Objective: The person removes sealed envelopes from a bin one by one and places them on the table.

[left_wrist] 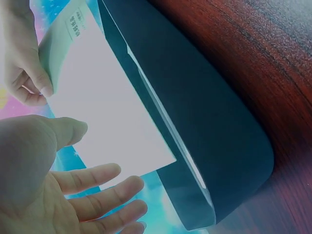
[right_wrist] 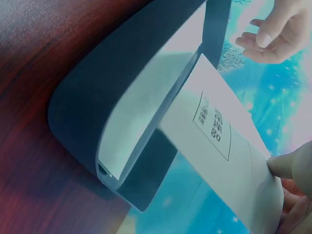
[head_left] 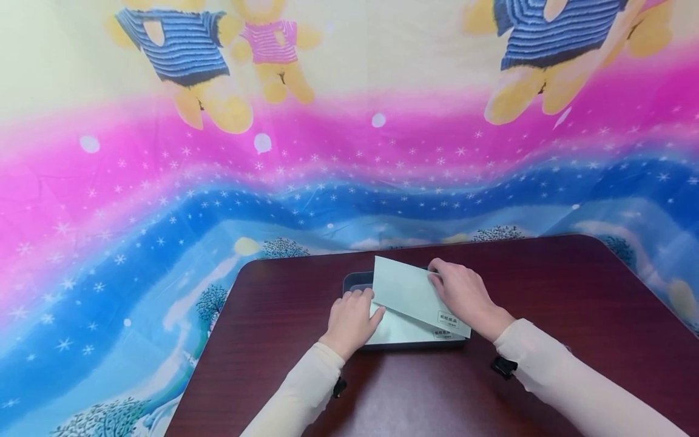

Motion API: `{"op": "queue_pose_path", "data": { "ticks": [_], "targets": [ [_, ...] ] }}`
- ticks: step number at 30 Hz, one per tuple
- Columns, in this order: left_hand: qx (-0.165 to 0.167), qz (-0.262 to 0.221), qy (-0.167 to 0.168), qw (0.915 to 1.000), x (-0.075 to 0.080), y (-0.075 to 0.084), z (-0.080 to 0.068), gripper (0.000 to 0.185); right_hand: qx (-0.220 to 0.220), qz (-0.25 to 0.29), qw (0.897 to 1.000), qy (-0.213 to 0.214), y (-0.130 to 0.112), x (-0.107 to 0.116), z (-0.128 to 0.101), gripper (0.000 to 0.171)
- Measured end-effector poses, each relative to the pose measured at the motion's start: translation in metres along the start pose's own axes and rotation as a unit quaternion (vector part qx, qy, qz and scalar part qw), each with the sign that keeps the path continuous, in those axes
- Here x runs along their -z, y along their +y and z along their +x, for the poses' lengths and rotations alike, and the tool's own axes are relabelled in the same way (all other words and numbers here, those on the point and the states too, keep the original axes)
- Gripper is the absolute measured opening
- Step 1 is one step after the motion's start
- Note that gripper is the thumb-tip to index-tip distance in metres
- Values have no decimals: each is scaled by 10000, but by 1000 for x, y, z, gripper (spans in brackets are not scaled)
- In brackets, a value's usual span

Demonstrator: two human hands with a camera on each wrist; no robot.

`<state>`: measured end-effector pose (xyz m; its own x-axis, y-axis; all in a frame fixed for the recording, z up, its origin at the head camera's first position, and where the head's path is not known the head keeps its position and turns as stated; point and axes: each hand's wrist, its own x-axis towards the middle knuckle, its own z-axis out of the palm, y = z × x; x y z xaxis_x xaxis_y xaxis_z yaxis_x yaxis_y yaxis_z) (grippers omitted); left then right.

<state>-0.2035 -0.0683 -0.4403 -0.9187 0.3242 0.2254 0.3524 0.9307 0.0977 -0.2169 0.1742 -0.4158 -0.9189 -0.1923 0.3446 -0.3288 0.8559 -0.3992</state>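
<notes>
A pale green-white envelope [head_left: 409, 285] with a small printed box of characters is tilted above a dark rectangular tray [head_left: 415, 346]. My right hand [head_left: 464, 294] pinches its edge between thumb and fingers, seen closely in the right wrist view, where the envelope [right_wrist: 219, 146] bends slightly. A second pale envelope [head_left: 395, 331] with similar print lies in the tray, partly covered by the raised one. My left hand [head_left: 352, 318] is over the tray's left side. In the left wrist view, the left hand [left_wrist: 63, 190] has its fingers spread and holds nothing, close to the raised envelope [left_wrist: 107, 107].
The tray stands on a dark red-brown wooden table [head_left: 284, 340] with rounded corners. Behind the table hangs a colourful cloth [head_left: 327, 152] printed with bears, snowflakes and trees. Dark wrist bands [head_left: 503, 366] sit by the cream sleeves [head_left: 568, 370].
</notes>
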Motion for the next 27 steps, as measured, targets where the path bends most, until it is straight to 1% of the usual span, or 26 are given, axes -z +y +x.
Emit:
{"op": "queue_pose_path", "data": {
  "ticks": [6, 11, 17, 27],
  "targets": [
    [-11, -22, -5, 10000, 0, 1, 2, 38, -4, 76, 10000, 53, 1, 9, -2, 9],
    [-50, -149, 11, 9999, 1, 4, 2, 38, -21, 78, 9999, 101, 2, 16, -5, 9],
    [-56, -195, 42, 9998, 2, 9, 2, 38, -15, 59, 9997, 238, 4, 23, -8, 9],
    [-96, -256, 139, 9995, 7, 16, 4, 37, -147, 72, 9988, 463, 10, 37, -13, 8]
  ]
}}
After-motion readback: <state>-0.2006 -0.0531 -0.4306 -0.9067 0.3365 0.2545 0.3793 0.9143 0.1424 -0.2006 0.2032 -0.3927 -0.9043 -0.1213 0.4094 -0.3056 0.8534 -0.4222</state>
